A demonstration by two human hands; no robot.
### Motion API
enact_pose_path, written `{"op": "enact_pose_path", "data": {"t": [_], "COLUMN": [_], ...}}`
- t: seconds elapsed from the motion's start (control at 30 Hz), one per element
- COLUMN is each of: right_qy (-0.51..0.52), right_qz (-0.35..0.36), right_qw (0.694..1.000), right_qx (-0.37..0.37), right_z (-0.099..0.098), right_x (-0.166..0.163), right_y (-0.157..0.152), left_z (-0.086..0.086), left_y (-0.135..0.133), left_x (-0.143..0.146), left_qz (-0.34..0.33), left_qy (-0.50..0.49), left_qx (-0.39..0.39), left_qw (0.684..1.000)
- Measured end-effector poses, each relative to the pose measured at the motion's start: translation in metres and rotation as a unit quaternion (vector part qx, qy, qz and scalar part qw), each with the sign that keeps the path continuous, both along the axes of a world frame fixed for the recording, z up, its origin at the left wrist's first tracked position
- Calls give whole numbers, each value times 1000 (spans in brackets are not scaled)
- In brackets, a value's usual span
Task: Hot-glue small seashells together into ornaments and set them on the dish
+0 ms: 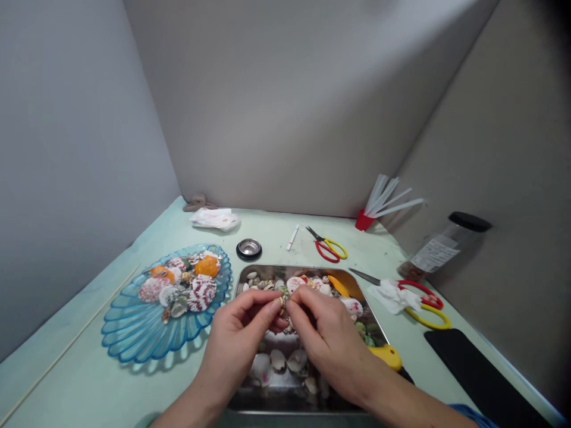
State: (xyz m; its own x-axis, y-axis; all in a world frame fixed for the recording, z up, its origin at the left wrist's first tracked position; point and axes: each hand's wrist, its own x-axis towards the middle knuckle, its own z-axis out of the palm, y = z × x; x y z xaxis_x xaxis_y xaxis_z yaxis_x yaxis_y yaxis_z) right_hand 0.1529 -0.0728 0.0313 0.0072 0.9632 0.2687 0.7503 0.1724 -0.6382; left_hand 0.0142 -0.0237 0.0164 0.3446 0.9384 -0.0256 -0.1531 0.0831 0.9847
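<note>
My left hand [247, 324] and my right hand [323, 327] meet over a metal tray [379, 327], fingertips pinched together. Between them is a small, mottled brown-and-cream shell [282, 305]; fingers cover much of it. In the tray below lie many seashells, among them a reddish-white scallop shell [295, 285], an orange shell [338, 286], green shells [364, 334] and pale shells [278, 360] near the front. To the left, a blue fluted plate [134, 333] bears patterned scallop shells [204, 292] and an orange shell [207, 266].
Behind the tray are a round metal-and-black lid [248, 249], a white stick [293, 237] and scissors [328, 245]. More scissors [428, 318] with white tissue [395, 296], a yellow handle [387, 356], a black slab [486, 374], a jar [441, 246] and a red cup [364, 220] are rightward.
</note>
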Motion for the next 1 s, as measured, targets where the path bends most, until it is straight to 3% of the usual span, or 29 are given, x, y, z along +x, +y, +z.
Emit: {"op": "enact_pose_path", "data": {"t": [0.47, 0.83, 1.0], "right_qy": [13, 240, 290], "right_qz": [-10, -2, 13], "right_qw": [1000, 968, 953], "right_qx": [-3, -72, -91], "right_z": [-3, 1, -3], "right_x": [-4, 3, 3], "right_y": [0, 6, 7], "left_z": [-1, 0, 1], "left_y": [-1, 0, 1], "left_x": [0, 3, 2], "left_qz": [8, 23, 27], "left_qy": [10, -54, -48], "left_qx": [-13, -1, -19], "left_qw": [1000, 998, 998]}}
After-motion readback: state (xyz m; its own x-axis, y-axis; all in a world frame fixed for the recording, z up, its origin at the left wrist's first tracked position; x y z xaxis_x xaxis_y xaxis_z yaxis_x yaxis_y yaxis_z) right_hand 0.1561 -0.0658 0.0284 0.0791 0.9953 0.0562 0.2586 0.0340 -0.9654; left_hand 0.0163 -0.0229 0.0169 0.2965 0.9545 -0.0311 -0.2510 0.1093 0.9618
